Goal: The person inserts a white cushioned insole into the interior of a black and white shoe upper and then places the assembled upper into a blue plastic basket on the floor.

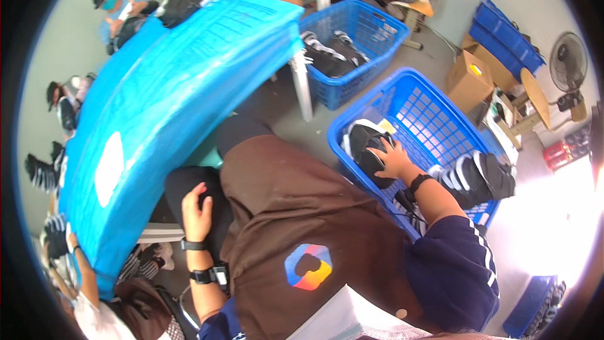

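Note:
My right hand (393, 160) reaches into the near blue plastic basket (434, 116), its fingers curled over a black shoe (362, 147) with white parts. The fingertips lie on the shoe's dark upper; part of the grip is hidden. More black-and-white shoes (469, 179) are piled at the basket's other end, beside my right wrist. My left hand (197, 215) is at my dark-clad knee, fingers loosely bent and apart, holding nothing. A watch-like device on a black strap (209, 275) is on my left forearm.
A blue-covered table (189, 75) runs along my left, with a black-and-white shoe (182, 7) on its far end. Another blue basket (355, 82) holds shoes ahead. Several people sit around the table. Boxes (470, 79) and a fan (568, 63) stand at the right.

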Tool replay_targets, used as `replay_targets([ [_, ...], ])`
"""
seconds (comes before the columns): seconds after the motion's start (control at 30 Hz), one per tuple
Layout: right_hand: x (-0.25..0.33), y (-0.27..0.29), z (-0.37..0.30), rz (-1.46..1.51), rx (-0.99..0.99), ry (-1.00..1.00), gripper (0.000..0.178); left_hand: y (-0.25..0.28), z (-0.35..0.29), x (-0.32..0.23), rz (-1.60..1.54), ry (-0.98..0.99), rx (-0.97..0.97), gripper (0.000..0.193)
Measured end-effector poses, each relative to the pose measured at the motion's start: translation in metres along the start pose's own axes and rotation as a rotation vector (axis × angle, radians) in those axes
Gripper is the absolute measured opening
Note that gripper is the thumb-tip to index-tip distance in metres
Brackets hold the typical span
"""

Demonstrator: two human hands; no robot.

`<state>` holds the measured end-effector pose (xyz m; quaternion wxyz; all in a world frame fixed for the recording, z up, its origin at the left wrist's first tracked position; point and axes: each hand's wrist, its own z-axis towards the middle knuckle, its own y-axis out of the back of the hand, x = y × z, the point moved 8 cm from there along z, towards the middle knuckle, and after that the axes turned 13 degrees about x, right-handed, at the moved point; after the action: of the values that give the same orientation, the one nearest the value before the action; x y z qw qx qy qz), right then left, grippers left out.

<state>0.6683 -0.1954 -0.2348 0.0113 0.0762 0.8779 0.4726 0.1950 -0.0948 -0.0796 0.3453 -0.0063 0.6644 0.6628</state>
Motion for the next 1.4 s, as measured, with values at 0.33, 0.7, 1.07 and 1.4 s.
replay_targets([
  [0.33, -0.011, -0.016, 0.017, 0.036, -0.078, 0.06, 0.084, 0.049, 0.015, 0.024, -0.379, -0.011, -0.131, 0.04],
  [0.7, 0.093, -0.011, -0.045, -0.177, -0.51, 0.504, 0.053, 0.113, 0.122, -0.014, 0.18, -0.185, -0.07, 0.05],
  [1.07, 0.041, -0.106, 0.039, 1.124, -0.001, 0.027, 0.051, 0.072, 0.25, 0.014, 0.217, -0.2, 0.257, 0.051],
  [1.4, 0.052, -0.11, 0.037, 0.825, 0.082, -0.027, 0.05, 0.078, 0.345, 0.019, 0.163, -0.244, -0.003, 0.042],
])
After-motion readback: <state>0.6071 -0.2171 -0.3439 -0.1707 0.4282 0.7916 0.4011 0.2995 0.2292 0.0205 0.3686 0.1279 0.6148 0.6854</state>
